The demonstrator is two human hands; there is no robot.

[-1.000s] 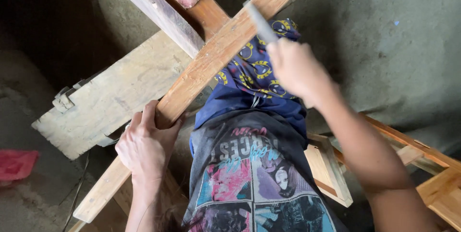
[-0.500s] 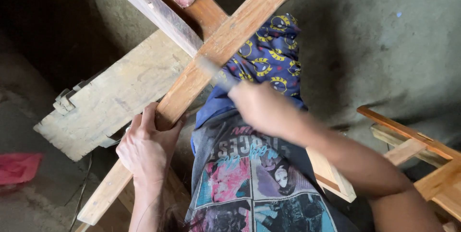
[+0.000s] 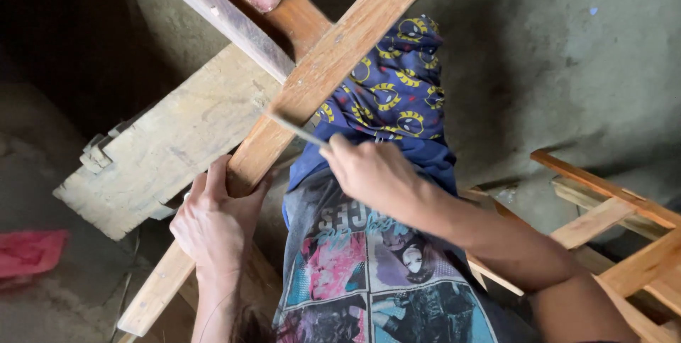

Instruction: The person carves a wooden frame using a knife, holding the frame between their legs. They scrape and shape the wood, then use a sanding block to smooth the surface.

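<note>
Reddish wooden slat (image 3: 333, 66) runs diagonally from near left to far right, across a pale plank (image 3: 177, 144); left hand (image 3: 213, 222) clamps fingers around it near the crossing, right hand (image 3: 372, 173) closed on a thin grey tool (image 3: 294, 129) whose tip touches the slat edge; wooden frame (image 3: 610, 222) at right, red cloth (image 3: 28, 251) far left

The left hand (image 3: 213, 222) grips the long wooden slat (image 3: 298, 102), which lies diagonally across a pale, worn plank (image 3: 170, 144). The right hand (image 3: 372, 173) holds a thin grey tool (image 3: 298, 130), its tip touching the edge of the slat. A wooden frame (image 3: 610, 222) stands on the concrete floor (image 3: 567, 66) at the right
</note>
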